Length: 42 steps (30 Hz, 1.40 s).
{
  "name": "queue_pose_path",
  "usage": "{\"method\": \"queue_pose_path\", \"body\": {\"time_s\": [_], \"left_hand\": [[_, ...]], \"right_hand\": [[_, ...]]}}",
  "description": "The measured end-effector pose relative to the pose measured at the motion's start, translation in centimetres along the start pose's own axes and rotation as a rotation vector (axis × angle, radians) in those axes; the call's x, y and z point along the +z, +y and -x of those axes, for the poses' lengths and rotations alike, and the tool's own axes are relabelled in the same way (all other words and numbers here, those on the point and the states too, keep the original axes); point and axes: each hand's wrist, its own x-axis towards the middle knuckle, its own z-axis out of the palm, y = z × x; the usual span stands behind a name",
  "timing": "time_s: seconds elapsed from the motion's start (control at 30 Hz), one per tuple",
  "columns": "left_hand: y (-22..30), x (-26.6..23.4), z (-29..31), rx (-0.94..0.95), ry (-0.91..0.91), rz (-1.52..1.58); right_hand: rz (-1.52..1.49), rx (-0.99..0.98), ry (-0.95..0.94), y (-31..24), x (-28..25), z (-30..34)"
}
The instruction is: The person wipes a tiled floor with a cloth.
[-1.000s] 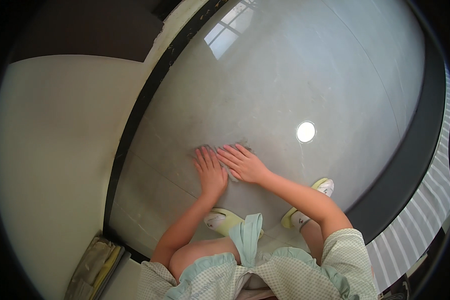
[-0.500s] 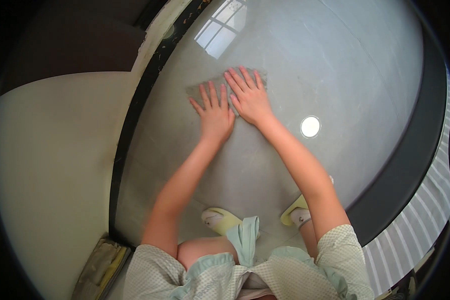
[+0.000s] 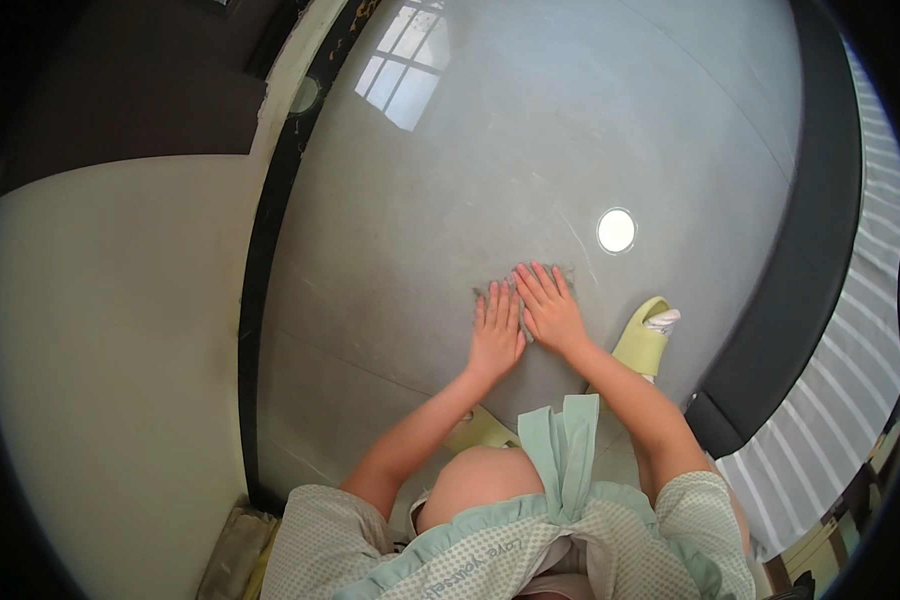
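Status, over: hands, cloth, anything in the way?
Left hand and right hand flat, side by side on grey cloth. Cloth on floor, partly hidden beneath them. Yellow-green slipper right of it, not touching.

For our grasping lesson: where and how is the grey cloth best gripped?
Probably pinch the grey cloth by its far right edge, coming from the far side: it lies spread beneath the left hand and right hand, and that edge sticks out.

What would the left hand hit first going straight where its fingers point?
Apparently nothing: past the grey cloth under the left hand, the glossy grey tiled floor looks free to the picture's edge.
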Motion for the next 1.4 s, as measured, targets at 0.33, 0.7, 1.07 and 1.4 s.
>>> {"method": "queue_pose_path", "body": {"time_s": [0.33,0.7,1.07,1.4], "left_hand": [[-4.9,-6.0,-8.3,-0.095,0.163,-0.282],[-1.7,-1.0,2.7,-0.058,0.018,-0.099],[-7.5,-6.2,-10.4,-0.130,0.163,-0.297],[-0.9,-4.8,-19.7,-0.010,0.125,-0.370]], "right_hand": [[0.043,0.193,0.206,-0.6,-1.4,-10.2],[-0.012,0.164,0.073,-4.3,2.6,0.3],[-0.085,-0.093,0.286,2.2,-1.7,-15.5],[-0.004,0.035,0.311,11.8,-4.9,-12.5]]}}
